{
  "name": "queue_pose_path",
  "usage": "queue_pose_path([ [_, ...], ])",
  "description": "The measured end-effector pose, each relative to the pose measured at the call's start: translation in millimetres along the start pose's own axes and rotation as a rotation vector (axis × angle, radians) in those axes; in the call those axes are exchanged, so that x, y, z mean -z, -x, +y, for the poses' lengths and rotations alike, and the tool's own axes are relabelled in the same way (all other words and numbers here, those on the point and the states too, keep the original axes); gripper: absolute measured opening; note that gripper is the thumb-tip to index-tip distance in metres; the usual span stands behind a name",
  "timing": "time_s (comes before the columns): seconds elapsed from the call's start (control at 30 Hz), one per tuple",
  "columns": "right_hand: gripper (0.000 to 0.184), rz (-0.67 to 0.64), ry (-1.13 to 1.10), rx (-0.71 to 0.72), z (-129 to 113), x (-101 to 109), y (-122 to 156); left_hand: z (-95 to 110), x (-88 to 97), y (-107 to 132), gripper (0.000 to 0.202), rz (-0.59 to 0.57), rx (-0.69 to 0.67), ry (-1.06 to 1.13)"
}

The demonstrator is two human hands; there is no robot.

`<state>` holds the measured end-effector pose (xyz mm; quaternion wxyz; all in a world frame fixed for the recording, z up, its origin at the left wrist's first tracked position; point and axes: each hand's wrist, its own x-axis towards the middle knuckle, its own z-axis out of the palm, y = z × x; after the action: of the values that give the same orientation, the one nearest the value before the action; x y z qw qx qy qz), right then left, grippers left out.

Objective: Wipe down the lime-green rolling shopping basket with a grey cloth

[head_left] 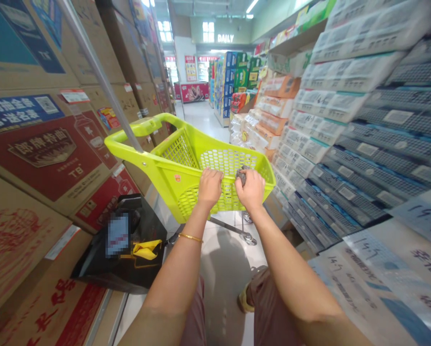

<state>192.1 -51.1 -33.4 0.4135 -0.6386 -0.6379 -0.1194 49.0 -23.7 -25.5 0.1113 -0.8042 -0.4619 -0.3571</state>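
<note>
A lime-green plastic shopping basket (172, 163) on wheels stands tilted in a store aisle in front of me. My left hand (209, 186) is closed over the basket's near rim. My right hand (251, 190) is also at that rim, closed around a small dark grey cloth-like thing (241, 175) pressed against the plastic. A gold bangle (190, 237) sits on my left wrist. The basket's grey pull handle (96, 72) slants up to the left.
Stacked cardboard cartons (49, 158) line the left side. Shelves of packaged tissue (345, 144) fill the right. A black bag (129, 245) with a yellow piece lies on the cartons at lower left. The tiled aisle floor (201, 115) runs ahead toward more displays.
</note>
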Motion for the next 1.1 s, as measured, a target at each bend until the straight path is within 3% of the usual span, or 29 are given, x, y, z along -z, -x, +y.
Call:
queue_pose_path([
  [0.43,0.027,-0.019,-0.011,-0.015,-10.3,3.3,6.4,-14.3,5.4,-2.0,0.027,-0.033,-0.053,0.021],
  [0.6,0.025,-0.006,-0.028,-0.053,-16.6,-0.8,3.9,-1.4,7.2,-5.6,0.025,-0.042,-0.081,-0.037],
  [0.7,0.025,-0.017,-0.043,-0.063,-20.8,-2.1,2.9,11.3,-1.1,-7.7,0.022,-0.104,-0.139,-0.018],
  [0.77,0.026,-0.030,-0.056,-0.052,-21.5,-2.3,3.0,16.6,-8.7,-8.3,0.020,-0.106,-0.088,-0.016],
  [0.97,0.027,-0.065,-0.030,0.033,-6.1,4.1,4.1,16.9,-19.0,-7.4,0.024,-0.093,-0.081,-0.019],
  [1.1,0.026,-0.043,0.016,-0.027,16.4,15.6,3.0,19.3,-18.6,-8.0,0.027,-0.093,-0.112,-0.028],
])
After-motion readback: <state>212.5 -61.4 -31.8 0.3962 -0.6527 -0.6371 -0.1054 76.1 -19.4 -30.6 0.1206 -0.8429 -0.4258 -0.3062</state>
